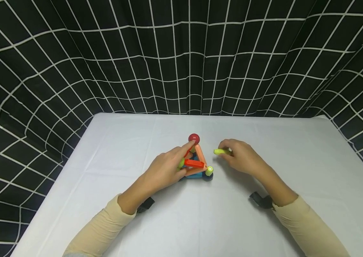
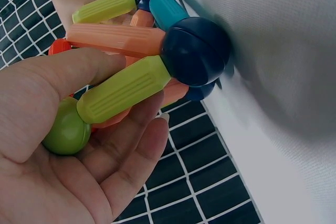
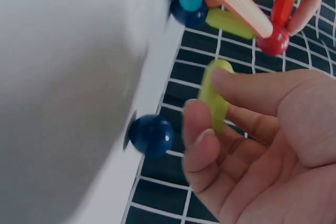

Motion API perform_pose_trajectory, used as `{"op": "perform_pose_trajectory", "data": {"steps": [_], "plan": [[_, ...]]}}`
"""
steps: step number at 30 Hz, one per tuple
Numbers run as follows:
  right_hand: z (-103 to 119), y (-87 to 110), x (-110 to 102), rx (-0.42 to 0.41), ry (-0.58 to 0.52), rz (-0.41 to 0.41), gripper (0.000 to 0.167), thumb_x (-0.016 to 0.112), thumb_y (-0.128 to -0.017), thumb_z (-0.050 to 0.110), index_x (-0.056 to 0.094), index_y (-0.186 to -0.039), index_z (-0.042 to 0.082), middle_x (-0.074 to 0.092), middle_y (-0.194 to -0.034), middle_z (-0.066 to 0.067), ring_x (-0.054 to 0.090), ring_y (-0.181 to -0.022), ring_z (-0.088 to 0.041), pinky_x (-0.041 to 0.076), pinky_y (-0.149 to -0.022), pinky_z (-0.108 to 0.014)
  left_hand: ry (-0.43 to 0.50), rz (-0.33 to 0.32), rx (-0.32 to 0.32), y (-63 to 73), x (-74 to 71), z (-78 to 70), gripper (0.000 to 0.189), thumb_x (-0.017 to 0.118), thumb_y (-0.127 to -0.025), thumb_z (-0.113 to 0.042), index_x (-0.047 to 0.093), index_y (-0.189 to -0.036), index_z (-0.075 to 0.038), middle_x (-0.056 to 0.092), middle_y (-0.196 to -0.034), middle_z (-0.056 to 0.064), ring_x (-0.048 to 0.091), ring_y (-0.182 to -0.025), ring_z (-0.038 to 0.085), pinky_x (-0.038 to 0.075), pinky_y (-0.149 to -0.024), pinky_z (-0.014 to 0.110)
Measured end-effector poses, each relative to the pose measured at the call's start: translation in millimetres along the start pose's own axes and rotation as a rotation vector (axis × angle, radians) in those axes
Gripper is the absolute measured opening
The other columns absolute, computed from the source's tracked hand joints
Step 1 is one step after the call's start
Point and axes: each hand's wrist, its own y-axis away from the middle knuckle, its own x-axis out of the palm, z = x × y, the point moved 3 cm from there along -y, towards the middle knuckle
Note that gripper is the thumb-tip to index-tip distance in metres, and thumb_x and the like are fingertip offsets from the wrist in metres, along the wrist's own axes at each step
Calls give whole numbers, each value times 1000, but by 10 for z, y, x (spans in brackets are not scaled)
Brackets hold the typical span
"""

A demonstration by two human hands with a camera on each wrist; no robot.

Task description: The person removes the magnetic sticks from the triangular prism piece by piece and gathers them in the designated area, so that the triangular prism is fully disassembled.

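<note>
A frame of toy building rods and balls stands on the table, with a red ball [image 1: 194,138] at its far corner. My left hand [image 1: 165,169] grips its left side, thumb and fingers around a yellow-green rod [image 2: 123,90] and a green ball [image 2: 68,127]. That rod slopes down to a navy ball [image 2: 195,51] at the base. Orange rods [image 1: 200,156] and a red rod [image 1: 194,164] form the upper part. Right of the frame, apart from it, my right hand [image 1: 240,157] pinches a loose yellow-green rod [image 3: 212,98] between thumb and fingers.
A single navy ball [image 3: 151,136] lies on the white-covered table [image 1: 297,153] near my right hand; the head view does not show it. Behind the table hangs a black curtain with white grid lines [image 1: 197,64]. Dark straps [image 1: 261,200] sit at both wrists.
</note>
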Motion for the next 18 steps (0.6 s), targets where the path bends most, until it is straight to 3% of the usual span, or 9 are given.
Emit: {"op": "perform_pose_trajectory", "data": {"steps": [8, 18], "plan": [[-155, 29, -62, 15, 54, 51, 17, 78, -85, 5, 75, -101, 6, 64, -89, -4, 56, -81, -24, 47, -69, -40, -3, 14, -13, -11, 12, -3, 80, 74, -80, -3, 40, -152, -13, 55, -93, -3, 49, -70, 11, 46, -61, 27], [-264, -26, -47, 81, 91, 86, 17, 77, -85, 2, 75, -101, 3, 65, -90, -7, 59, -83, -26, 49, -73, -45, 1, 16, -18, -3, 9, 4, 81, 74, -81, -4, 39, -153, -13, 55, -93, -3, 48, -69, 10, 44, -59, 25]]}}
